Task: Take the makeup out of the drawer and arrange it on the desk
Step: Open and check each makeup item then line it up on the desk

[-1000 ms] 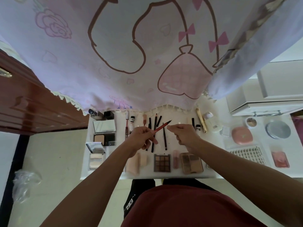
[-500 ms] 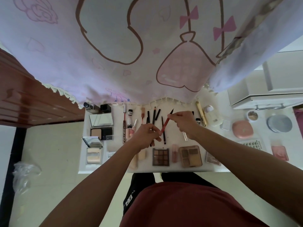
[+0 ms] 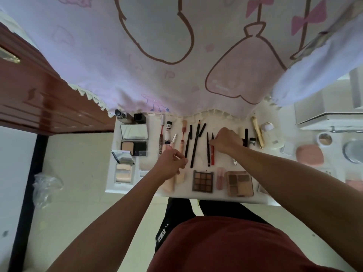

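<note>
The red liner pencil (image 3: pixel 212 154) lies flat on the white desk (image 3: pixel 200 158), tip pointing far. It sits just beside a black pencil (image 3: pixel 208 152) in the row of liners, beyond the eyeshadow palette (image 3: pixel 202 181). The right hand (image 3: pixel 225 140) pinches the pencil's far part with curled fingertips. The left hand (image 3: pixel 170 163) hovers to the left, fingers curled; I cannot tell whether it holds anything. The pencil looks light, stiff and prone to rolling. Its tip is probably fragile, so mid-barrel is the safer grip.
</note>
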{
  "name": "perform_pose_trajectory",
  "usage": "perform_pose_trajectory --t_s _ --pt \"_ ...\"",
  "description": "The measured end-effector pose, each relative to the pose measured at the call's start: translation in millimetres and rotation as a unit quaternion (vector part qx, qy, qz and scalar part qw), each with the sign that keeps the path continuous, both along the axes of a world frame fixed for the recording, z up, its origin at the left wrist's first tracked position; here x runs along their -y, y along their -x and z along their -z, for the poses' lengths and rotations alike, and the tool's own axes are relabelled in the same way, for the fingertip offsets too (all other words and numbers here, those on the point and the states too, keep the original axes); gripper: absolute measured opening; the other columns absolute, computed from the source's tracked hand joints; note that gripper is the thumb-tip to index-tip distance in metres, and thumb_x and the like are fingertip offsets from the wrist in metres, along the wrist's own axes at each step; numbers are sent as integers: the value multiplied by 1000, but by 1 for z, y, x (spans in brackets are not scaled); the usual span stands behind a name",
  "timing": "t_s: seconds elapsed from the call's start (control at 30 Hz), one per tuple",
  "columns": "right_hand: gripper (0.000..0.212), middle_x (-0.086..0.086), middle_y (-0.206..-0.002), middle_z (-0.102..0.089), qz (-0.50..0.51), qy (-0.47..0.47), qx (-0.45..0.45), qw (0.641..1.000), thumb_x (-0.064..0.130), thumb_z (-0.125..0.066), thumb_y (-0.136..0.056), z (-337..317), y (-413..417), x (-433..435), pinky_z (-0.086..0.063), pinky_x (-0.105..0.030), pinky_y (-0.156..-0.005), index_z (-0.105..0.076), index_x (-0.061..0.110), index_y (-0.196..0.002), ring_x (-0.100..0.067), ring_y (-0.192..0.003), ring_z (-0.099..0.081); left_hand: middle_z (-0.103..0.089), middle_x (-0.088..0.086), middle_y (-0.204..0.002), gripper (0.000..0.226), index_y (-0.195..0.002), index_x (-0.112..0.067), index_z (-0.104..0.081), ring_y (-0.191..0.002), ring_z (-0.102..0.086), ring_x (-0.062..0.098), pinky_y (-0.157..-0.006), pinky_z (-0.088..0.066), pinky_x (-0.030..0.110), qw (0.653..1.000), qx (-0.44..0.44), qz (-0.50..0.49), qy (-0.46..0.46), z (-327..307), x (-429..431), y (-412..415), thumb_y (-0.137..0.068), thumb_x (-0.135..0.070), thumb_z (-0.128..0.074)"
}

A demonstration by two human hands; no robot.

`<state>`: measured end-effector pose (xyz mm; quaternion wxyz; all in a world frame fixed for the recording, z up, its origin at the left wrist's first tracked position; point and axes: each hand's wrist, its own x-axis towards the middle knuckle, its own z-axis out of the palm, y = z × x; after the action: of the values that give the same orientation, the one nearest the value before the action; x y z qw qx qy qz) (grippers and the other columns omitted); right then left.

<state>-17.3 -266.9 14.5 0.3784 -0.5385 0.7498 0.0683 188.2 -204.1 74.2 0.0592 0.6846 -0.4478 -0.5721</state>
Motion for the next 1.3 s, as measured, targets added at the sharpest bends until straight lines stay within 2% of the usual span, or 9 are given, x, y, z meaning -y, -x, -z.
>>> perform_pose_trajectory --t_s 0.13,0.2,0.3,0.4,0.5,0.73,0.93,1.13,1.3 --pt "36 -3 -67 -56 18 -13 18 1000 39 -67 -85 -1 4 2 -40 -24 -52 -51 11 -69 -21 -62 -56 -69 14 -87 16 -101 -4 -60 -59 -57 16 -40 -38 13 1000 2 -16 2 0 -2 -4 -92 -17 -63" --pt "36 -5 -64 -52 57 -12 61 996 32 -55 -92 -1 10 7 -39 -26 -54 -47 9 -65 -21 -59 -52 -68 13 -86 15 -100 -4 -61 -60 -57 16 -40 -38 13 1000 0 -19 3 0 -1 -5 -92 -17 -63" --pt "27 -17 -84 -61 117 -2 102 988 12 -43 -96 -1 20 21 -51 -37 -66 -60 -4 -83 -27 -72 -57 -68 15 -87 15 -99 -3 -61 -61 -57 16 -40 -39 13 1000 -2 -24 5 0 -1 -8 -92 -16 -63" --pt "23 -11 -105 -71 146 55 108 982 3 -57 -91 -1 28 33 -57 -37 -82 -72 2 -109 -23 -89 -66 -69 16 -89 15 -99 -4 -60 -60 -57 16 -40 -39 13 1000 -2 -31 2 1 -1 -9 -92 -16 -62" --pt "20 -4 -112 -72 123 97 103 982 5 -68 -87 -1 28 42 -53 -29 -89 -75 11 -104 -20 -102 -66 -69 15 -89 15 -99 -4 -60 -59 -57 17 -41 -40 14 1000 0 -29 1 1 1 -9 -92 -16 -62" --pt "23 -7 -114 -70 56 113 59 990 5 -70 -85 24 17 49 -47 -22 -83 -73 11 -107 -22 -103 -65 -71 12 -88 11 -95 -11 -61 -62 -60 17 -48 -42 19 1000 2 -31 -1 0 0 -10 -91 -20 -64" --pt "33 -13 -117 -60 -59 160 20 985 7 -67 -85 35 18 46 -49 -35 -89 -66 9 -118 -30 -105 -59 -71 13 -87 11 -96 -12 -61 -61 -60 18 -51 -45 25 999 -1 -42 -12 4 -6 -15 -90 -20 -65" --pt "32 -9 -112 -61 -42 160 42 985 14 -75 -81 30 22 46 -43 -27 -78 -67 9 -111 -26 -99 -60 -71 11 -86 7 -90 -16 -59 -60 -60 17 -51 -44 25 999 4 -40 -6 4 -1 -13 -90 -20 -65" --pt "23 -9 -111 -65 -10 175 74 982 8 -67 -85 15 30 42 -50 -33 -87 -69 7 -109 -26 -101 -62 -70 11 -84 10 -95 -9 -61 -59 -59 18 -51 -43 25 999 -10 -36 0 1 9 -6 -90 -16 -64"
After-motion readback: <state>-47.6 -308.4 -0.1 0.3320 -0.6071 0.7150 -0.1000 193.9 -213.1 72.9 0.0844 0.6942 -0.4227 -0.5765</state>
